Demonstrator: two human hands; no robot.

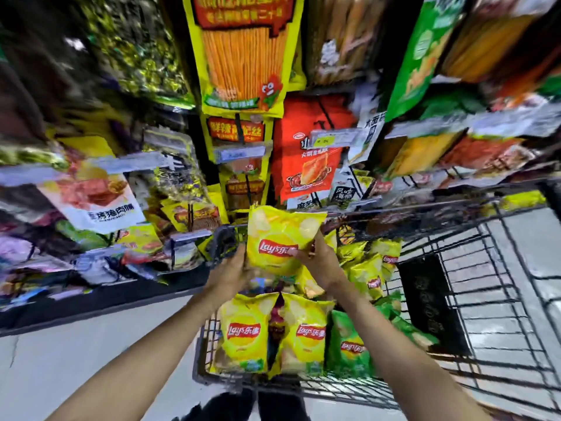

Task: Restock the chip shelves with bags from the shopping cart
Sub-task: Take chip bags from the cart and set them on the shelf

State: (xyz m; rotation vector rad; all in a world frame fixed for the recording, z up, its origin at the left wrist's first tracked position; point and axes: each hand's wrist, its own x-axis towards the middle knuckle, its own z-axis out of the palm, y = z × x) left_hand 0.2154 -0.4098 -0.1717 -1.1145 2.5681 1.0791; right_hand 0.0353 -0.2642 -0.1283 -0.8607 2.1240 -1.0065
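Note:
A yellow Lay's chip bag [277,238] is held upright above the shopping cart [455,344], in front of the snack shelves. My left hand [233,268] grips its lower left edge. My right hand [315,258] grips its right side, fingers curled over the front. Below them the cart holds two more yellow Lay's bags [246,332] [306,332] standing side by side, a green Lay's bag [349,344] to their right, and several yellow bags [370,265] further in.
Snack shelves [188,238] run across the left and top, packed with hanging bags: a tall yellow stick-snack bag [243,56] and a red bag [306,153]. The dark wire cart fills the right. Pale floor [76,360] lies at lower left.

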